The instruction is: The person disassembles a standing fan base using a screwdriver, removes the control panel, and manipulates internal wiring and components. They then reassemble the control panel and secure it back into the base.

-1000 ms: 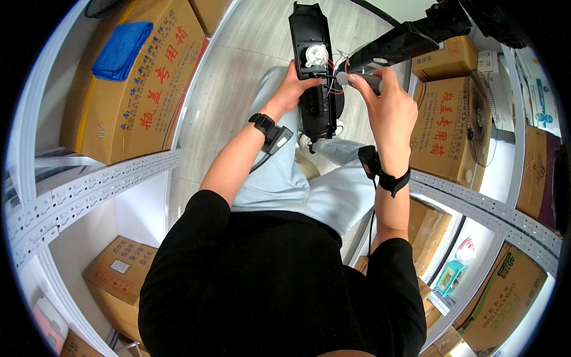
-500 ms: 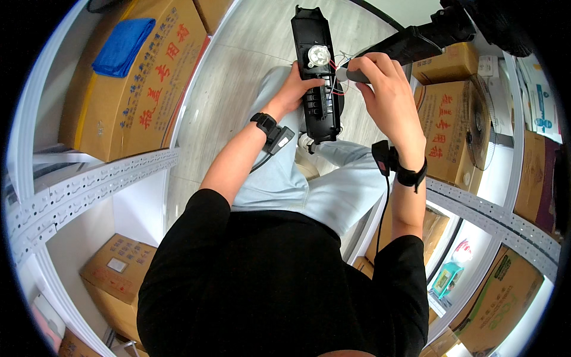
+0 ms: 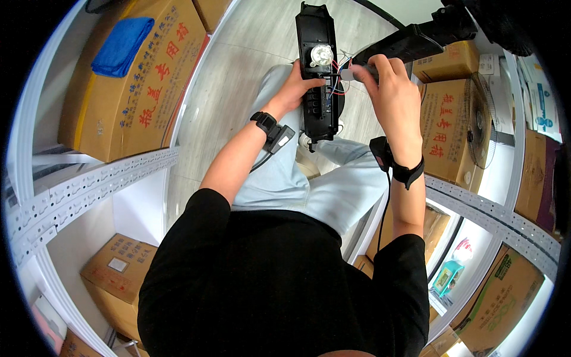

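A long black plastic housing (image 3: 321,119) is held upright over my knees by my left hand (image 3: 292,88), its fingers wrapped round the left edge and the thumb across the front. A clear round part (image 3: 322,56) is set in the upper half of the housing. Thin red, blue and white wires (image 3: 338,89) stick out on its right side. My right hand (image 3: 392,101) is closed on the grey handle of a screwdriver (image 3: 364,74). The tool lies almost level, and its thin dark shaft points left into the middle of the housing. Its tip is too small to make out.
A black jointed stand (image 3: 410,44) rises just beyond my right hand. Shelves with cardboard boxes (image 3: 119,113) flank both sides, one topped by a folded blue cloth (image 3: 122,47). A wire fan guard (image 3: 480,119) leans at the right. Cables hang from both wrist straps.
My right hand and the screwdriver have shifted slightly right, with the wrist turned a little. The housing has tipped slightly and moved a touch right. My left hand keeps its grip.
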### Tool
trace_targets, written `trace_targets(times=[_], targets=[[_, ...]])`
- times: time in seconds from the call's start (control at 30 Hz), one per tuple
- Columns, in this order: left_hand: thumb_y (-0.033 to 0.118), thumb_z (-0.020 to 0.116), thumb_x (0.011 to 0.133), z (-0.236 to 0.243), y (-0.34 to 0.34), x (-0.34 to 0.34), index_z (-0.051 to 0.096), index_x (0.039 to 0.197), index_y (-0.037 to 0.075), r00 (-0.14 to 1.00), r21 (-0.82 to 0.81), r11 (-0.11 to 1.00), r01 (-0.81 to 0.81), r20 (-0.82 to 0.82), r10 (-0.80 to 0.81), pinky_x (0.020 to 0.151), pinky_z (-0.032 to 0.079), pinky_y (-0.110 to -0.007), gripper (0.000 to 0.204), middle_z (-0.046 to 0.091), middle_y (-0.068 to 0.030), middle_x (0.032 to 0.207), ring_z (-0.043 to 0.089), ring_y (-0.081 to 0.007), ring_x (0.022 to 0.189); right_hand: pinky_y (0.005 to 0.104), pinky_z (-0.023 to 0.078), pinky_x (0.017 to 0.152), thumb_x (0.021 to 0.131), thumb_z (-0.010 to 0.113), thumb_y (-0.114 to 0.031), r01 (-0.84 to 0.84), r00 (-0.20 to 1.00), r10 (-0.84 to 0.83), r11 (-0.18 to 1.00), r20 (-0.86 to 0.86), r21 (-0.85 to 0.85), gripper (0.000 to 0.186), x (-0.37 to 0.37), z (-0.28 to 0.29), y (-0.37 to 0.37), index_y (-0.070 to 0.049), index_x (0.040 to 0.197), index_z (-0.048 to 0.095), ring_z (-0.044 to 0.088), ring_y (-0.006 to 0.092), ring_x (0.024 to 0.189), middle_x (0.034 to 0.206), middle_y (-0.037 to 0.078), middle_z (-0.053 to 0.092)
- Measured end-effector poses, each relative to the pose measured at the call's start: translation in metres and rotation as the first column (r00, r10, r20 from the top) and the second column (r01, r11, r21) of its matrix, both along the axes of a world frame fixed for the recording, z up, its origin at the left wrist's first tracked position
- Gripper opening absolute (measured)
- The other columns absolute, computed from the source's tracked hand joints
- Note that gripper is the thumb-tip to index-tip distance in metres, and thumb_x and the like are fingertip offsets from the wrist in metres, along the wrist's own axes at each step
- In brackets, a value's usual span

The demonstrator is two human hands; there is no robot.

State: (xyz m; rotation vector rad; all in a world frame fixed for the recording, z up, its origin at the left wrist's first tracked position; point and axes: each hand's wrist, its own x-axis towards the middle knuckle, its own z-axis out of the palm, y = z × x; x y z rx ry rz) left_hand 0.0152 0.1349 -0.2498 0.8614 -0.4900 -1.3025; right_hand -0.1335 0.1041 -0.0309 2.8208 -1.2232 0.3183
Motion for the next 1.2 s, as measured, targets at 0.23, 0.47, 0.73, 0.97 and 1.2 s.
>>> trace_targets(times=[0.23,0.47,0.73,0.97,1.2], targets=[[-0.004,0.074,0.079,0.000,-0.001,0.001,0.030,0.132,0.003,1.000,0.008,1.000,0.002,0.004,-0.002,0.096,0.052,-0.038,0.070,0.053,-0.0127,0.124,0.058,-0.0217,0.113,0.0411,0.054,0.057,0.088,0.071,-0.023,-0.239,0.941,0.244,0.970,0.236,-0.047,0.024,-0.003,-0.001,0.000,-0.010,0.104,0.059,0.067,0.0326,0.070,0.092,0.009,0.060],[-0.004,0.074,0.079,0.003,0.000,-0.001,0.033,0.134,0.003,1.000,0.000,1.000,-0.015,-0.016,0.015,0.098,0.051,-0.039,0.069,0.053,-0.0124,0.126,0.057,-0.0225,0.115,0.0390,0.054,0.052,0.089,0.071,-0.027,-0.368,0.856,0.421,0.904,0.299,-0.218,0.023,-0.006,-0.012,-0.014,-0.010,0.101,0.060,0.065,0.0320,0.061,0.091,0.009,0.058],[-0.005,0.073,0.079,-0.004,-0.003,0.000,0.029,0.135,0.002,1.000,-0.025,1.000,0.009,0.005,-0.009,0.097,0.051,-0.039,0.072,0.052,-0.0129,0.126,0.057,-0.0225,0.114,0.0409,0.056,0.059,0.087,0.072,-0.018,-0.267,0.943,0.280,0.959,0.180,-0.097,0.025,-0.007,-0.004,-0.005,-0.009,0.106,0.058,0.066,0.0328,0.072,0.099,0.010,0.058],[-0.001,0.077,0.078,0.002,0.001,0.000,0.035,0.134,0.004,1.000,0.008,1.000,0.007,-0.014,-0.007,0.099,0.049,-0.039,0.070,0.053,-0.0112,0.126,0.056,-0.0221,0.117,0.0432,0.056,0.067,0.084,0.071,-0.009,-0.036,0.998,0.035,0.999,0.047,0.017,0.033,-0.004,-0.002,0.006,-0.009,0.113,0.057,0.066,0.0342,0.083,0.110,0.012,0.057],[-0.002,0.075,0.079,0.002,0.001,0.000,0.035,0.134,0.003,0.999,0.013,1.000,0.001,-0.035,0.000,0.099,0.050,-0.039,0.068,0.054,-0.0116,0.127,0.056,-0.0227,0.117,0.0417,0.055,0.064,0.087,0.070,-0.017,-0.227,0.948,0.234,0.972,0.216,-0.054,0.027,-0.007,0.001,0.005,-0.012,0.111,0.060,0.067,0.0316,0.078,0.103,0.009,0.060]])
